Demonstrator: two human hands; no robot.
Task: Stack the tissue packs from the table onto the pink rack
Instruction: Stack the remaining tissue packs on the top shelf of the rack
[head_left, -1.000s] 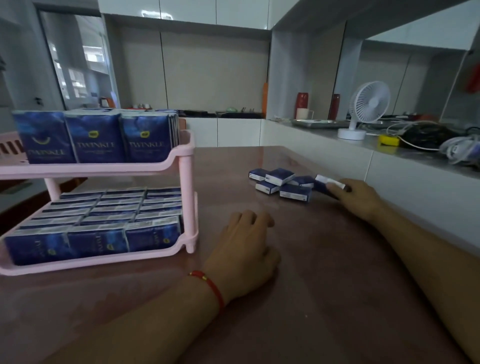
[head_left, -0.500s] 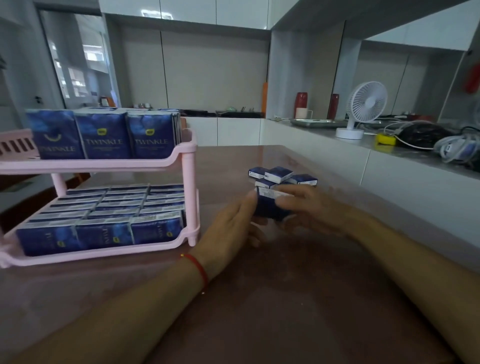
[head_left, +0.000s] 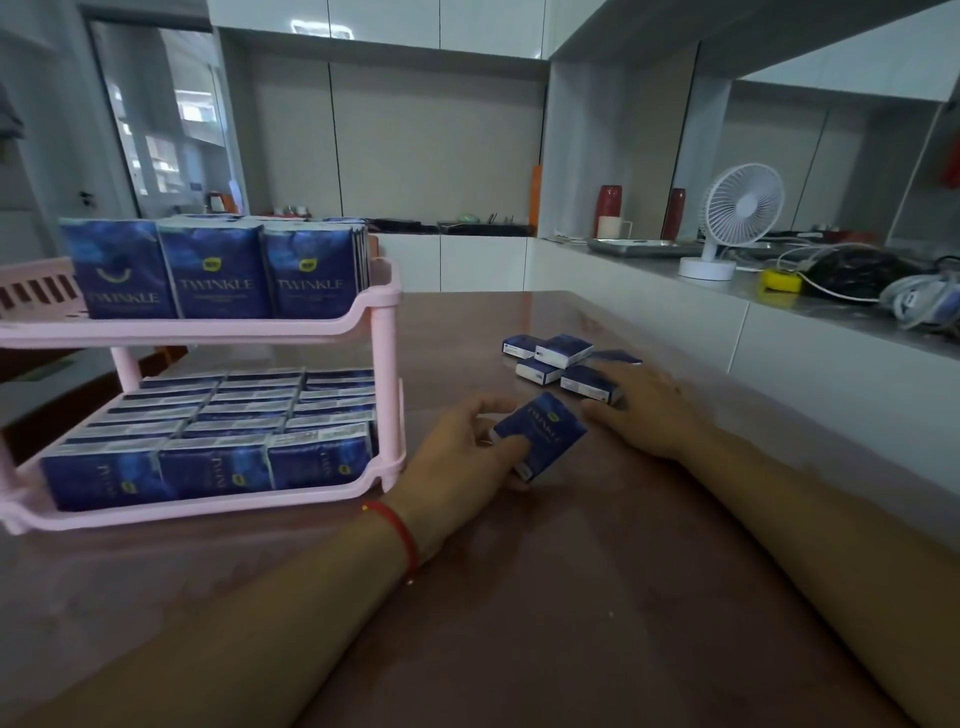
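The left hand gripped one blue pack, thumb on its face, tilted just above the table, right of the pink rack. The right hand lay with fingers loosely spread, touching the nearest pack of the loose pile behind. Both rack shelves held rows of packs.

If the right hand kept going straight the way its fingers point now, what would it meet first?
The right hand points left and away, its fingertips already at the nearest loose tissue pack of the cluster on the table. That pack comes first, though depth is unclear.
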